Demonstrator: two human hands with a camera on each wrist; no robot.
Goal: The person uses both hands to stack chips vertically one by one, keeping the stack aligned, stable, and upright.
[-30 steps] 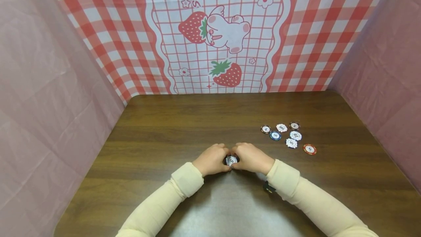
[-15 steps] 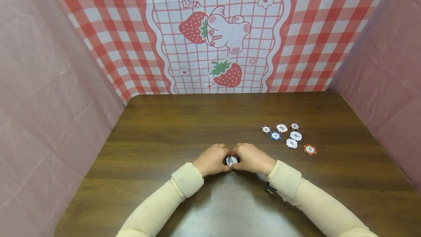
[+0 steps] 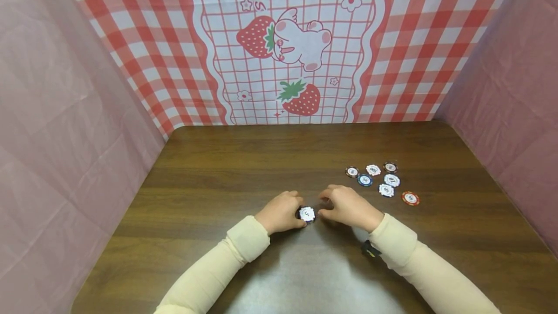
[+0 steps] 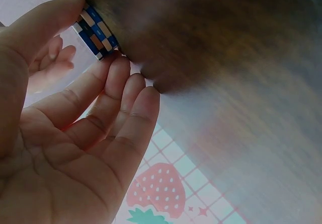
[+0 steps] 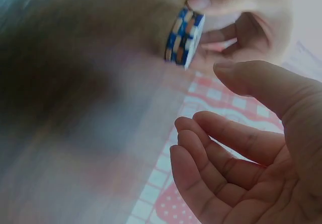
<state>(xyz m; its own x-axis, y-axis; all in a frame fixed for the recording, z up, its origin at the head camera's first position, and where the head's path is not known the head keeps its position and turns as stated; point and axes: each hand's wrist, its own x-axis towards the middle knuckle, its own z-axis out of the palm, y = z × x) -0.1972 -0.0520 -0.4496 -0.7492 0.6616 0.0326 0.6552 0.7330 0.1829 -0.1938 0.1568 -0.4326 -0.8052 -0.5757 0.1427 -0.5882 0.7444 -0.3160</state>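
Head view: a small chip stack (image 3: 307,214) stood on the brown surface (image 3: 244,168); the left hand (image 3: 281,211) pinched it, while the right hand (image 3: 346,206) hovered just beside it, fingers loose. Loose chips (image 3: 380,180) lay well right of the stack.
Left wrist view: the left hand's thumb and fingertips (image 4: 118,65) touched the stack (image 4: 95,30).
Right wrist view: the right hand (image 5: 251,153) lay spread, near the stack (image 5: 184,36) without touching.

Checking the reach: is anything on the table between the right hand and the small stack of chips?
Nothing visible. The right hand sits open just beside the chip stack, with only bare table between them; the left hand pinches the stack's other side.
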